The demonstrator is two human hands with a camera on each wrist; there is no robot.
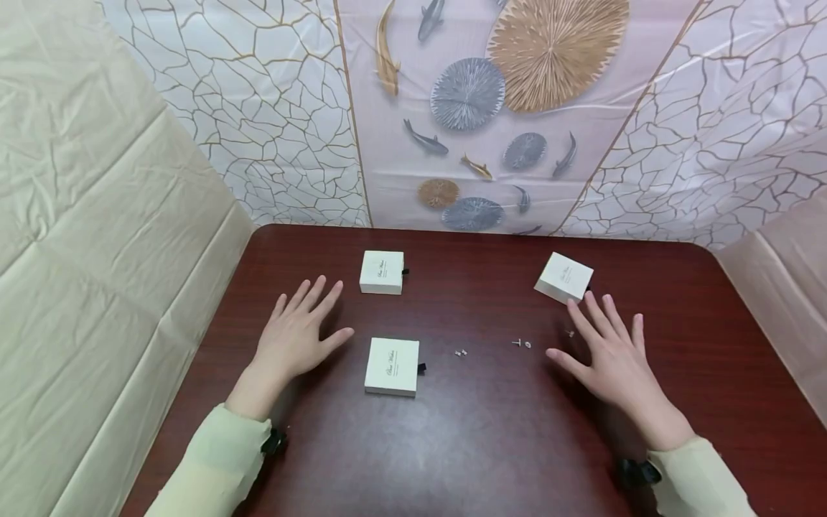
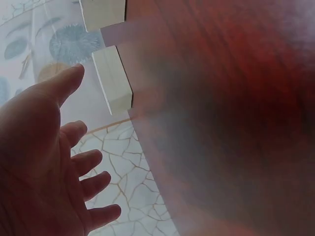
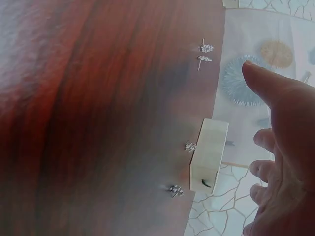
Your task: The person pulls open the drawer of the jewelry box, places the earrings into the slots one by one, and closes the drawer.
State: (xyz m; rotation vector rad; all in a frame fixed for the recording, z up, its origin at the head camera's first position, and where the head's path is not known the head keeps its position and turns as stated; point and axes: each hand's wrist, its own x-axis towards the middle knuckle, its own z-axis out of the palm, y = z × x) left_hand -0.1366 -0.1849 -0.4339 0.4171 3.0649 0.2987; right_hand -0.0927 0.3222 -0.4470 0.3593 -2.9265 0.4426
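White box edge near right hand; gap leftward.

Soft glare pales the tabletop; both wrist views look dimmer and hazy.

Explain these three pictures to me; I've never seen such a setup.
There is no machine here: the left grip and right grip are simply a person's bare hands. The wide picture comes from a camera worn on the head, looking forward and down. The other two come from cameras worn on the wrists, each showing that side's grip close up. On the dark reddish table stand a near pale box, a far left box and a far right box. Several small silvery pieces, perhaps earrings, lie there too. Neither grip holds anything.
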